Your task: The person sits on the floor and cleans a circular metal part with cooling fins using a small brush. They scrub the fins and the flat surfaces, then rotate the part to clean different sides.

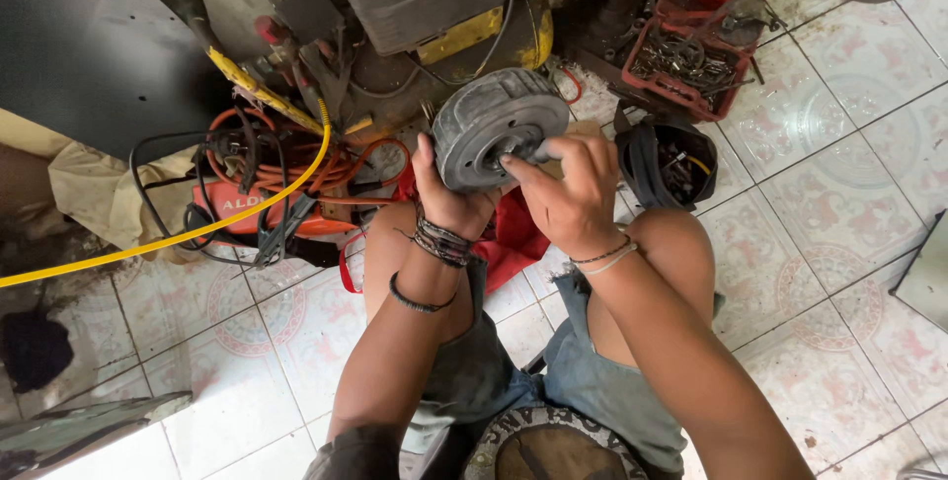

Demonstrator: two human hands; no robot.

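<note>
At far left, a yellow hose [178, 238] is crossing the tiled floor [839, 194] and rising toward the machinery at the top of the view. Just right of it, an orange tool body [237, 205] is lying under a tangle of black and orange cables [247, 159].

Your left hand [444, 199] is cupping the lower left edge of the grey drum-shaped wheel part [489, 124], the thumb stretching up along its rim and the palm closing against its side; beaded bands are circling that wrist. You are holding the wheel part up in front of your knees, above a red cloth [518, 238], its round face tilting toward you.

Your right hand [568, 189] is meeting the part from the right. Its fingers [523, 166] are curling in and pinching at the dark hub at the centre of the face; whether they are gripping a small piece there cannot be told.

Further right, a black pouch [671, 164] holding small hardware is sitting on the floor, and beyond it a red tray [686, 65] filled with metal pieces is resting near the top edge.
</note>
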